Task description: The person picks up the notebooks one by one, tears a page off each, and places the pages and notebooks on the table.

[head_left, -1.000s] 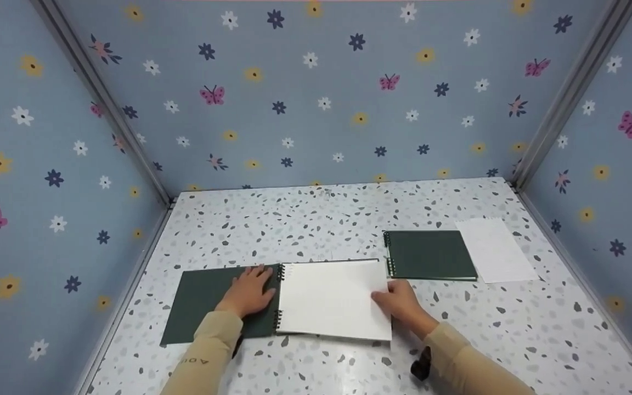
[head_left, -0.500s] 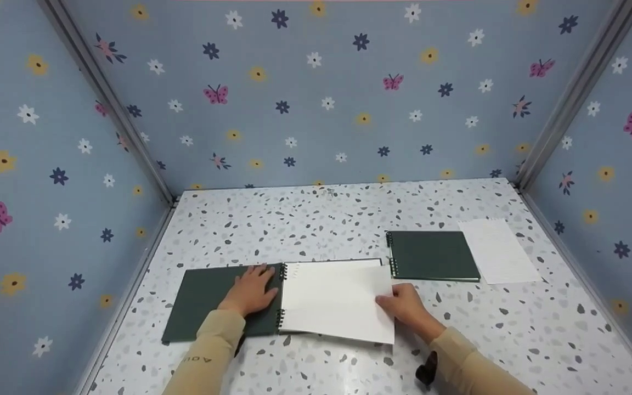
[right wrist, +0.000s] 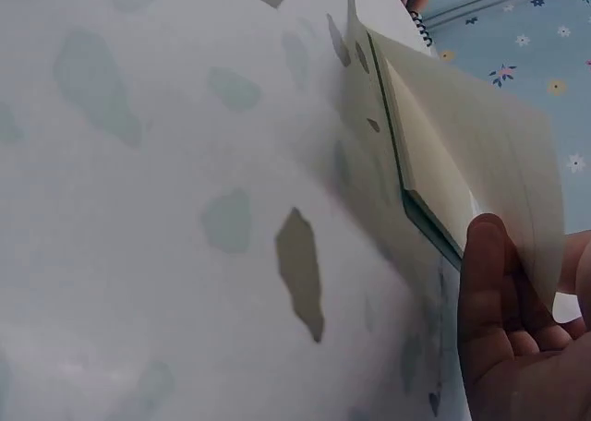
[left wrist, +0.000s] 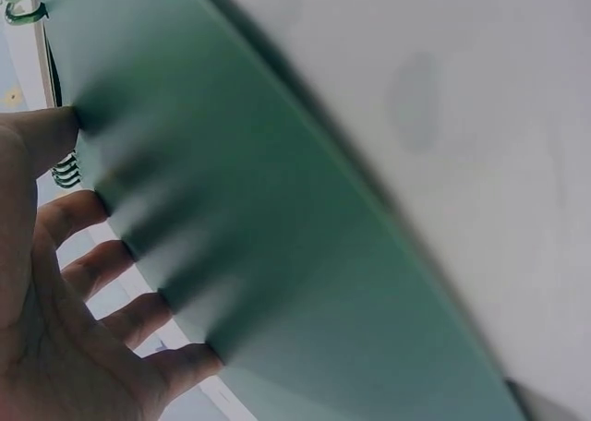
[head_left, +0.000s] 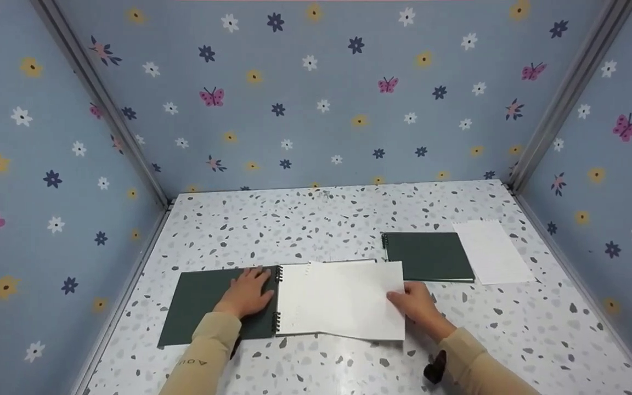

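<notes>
A spiral notebook lies open, its dark green cover [head_left: 184, 307] to the left of the black rings [head_left: 278, 321] and its white pages [head_left: 294, 302] to the right. My left hand [head_left: 246, 292] rests on the cover beside the rings, fingers spread; the left wrist view shows the fingertips [left wrist: 138, 315] pressing on the green surface. My right hand [head_left: 420, 302] pinches the right edge of a white sheet of paper [head_left: 362, 302] between thumb and fingers. The sheet lies over the pages, its left edge away from the rings. In the right wrist view the sheet [right wrist: 499, 135] bows up above the page stack.
Behind my right hand lies a closed dark green spiral notebook [head_left: 431, 255], partly overlapped by the held sheet. Beside it is a loose white sheet [head_left: 494, 252] with a ragged top edge. Flower-patterned walls [head_left: 316, 99] enclose the speckled table [head_left: 272, 219] on three sides.
My right hand has moved right with the sheet, whose left edge has come off the rings and slid across the pages. The left hand stays on the cover.
</notes>
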A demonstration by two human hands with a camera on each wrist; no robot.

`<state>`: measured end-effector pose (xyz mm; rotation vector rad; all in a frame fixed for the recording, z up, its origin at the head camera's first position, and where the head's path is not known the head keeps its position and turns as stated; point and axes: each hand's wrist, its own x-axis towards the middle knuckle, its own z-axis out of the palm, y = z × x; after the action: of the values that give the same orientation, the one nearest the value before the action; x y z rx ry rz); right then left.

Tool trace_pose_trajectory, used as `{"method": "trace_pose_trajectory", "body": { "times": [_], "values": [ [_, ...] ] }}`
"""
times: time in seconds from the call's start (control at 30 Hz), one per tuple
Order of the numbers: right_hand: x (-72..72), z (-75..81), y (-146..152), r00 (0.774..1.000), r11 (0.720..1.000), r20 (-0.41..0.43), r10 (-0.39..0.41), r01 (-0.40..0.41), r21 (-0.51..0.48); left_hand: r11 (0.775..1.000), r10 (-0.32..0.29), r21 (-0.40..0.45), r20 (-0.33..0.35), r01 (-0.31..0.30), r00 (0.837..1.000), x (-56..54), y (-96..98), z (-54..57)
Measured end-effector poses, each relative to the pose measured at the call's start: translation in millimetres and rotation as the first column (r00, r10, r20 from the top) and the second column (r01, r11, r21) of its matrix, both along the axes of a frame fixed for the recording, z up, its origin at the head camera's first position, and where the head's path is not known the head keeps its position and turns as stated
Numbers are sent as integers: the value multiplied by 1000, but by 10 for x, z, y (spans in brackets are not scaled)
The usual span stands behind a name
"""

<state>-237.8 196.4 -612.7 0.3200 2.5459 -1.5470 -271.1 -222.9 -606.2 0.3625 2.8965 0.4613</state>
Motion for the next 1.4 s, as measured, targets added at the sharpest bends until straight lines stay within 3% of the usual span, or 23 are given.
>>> {"method": "trace_pose_trajectory", "body": {
  "times": [0.4,0.63,0.87,0.97,1.17,1.3,1.4],
  "values": [
    [-282,323,55,1000,989,-27,2,-6,-146,1000,5,-7,-15,-5,1000,-19,-8,-35],
    [-551,500,13,997,978,55,50,-37,-206,1000,7,-3,-10,-7,1000,14,2,-9],
    [-906,606,-127,994,951,99,36,-4,-308,1000,11,2,-10,-11,1000,45,12,11],
    [-1023,620,-184,995,961,86,43,-18,-276,1000,14,-1,-12,-14,1000,42,16,9],
    [-1209,585,-285,997,993,16,80,-78,-94,1000,13,3,-11,-13,1000,26,17,6],
    [-1291,555,-335,995,996,-35,94,-94,-1,1000,12,14,-12,-12,1000,26,7,-4],
    [-1334,542,-372,992,996,-91,93,-92,5,1000,13,22,-11,-12,1000,36,0,-6]
  ]
}}
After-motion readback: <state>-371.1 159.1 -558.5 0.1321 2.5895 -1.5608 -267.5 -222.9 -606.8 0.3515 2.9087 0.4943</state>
